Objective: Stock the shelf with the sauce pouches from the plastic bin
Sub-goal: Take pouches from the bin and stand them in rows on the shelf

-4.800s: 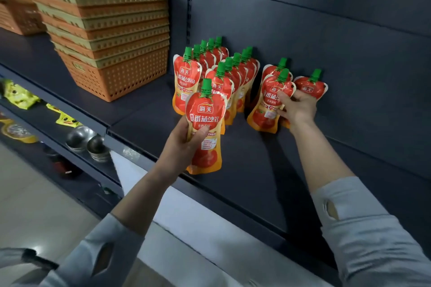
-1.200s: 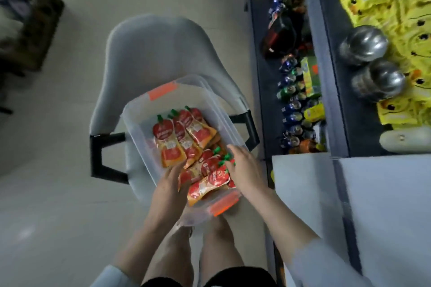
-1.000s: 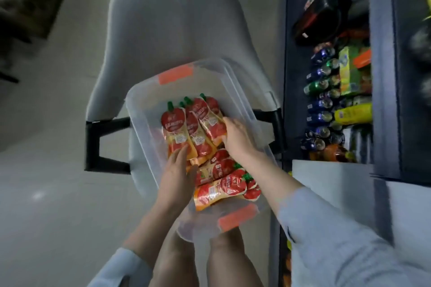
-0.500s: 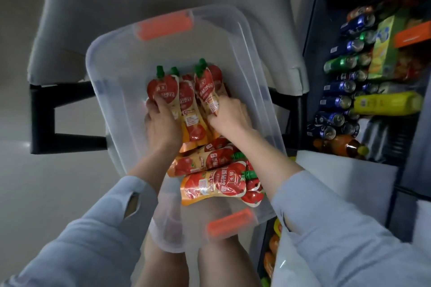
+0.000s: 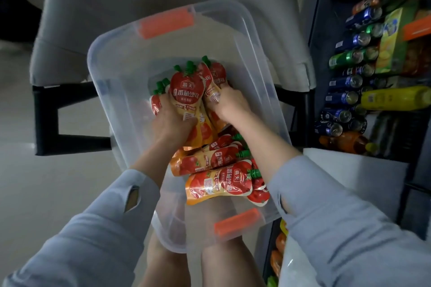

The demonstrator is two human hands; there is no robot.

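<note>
Raised upright now, sauce pouches (image 5: 186, 91) gripped by left hand (image 5: 171, 121) and right hand (image 5: 229, 103) inside bin (image 5: 163, 53).

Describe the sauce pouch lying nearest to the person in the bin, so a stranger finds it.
Look into the clear plastic bin with orange handles. At its near end, red and orange sauce pouches lie flat. The wanted pouch is on top, closest to the near orange handle, its whole label showing, green cap pointing right.
</note>
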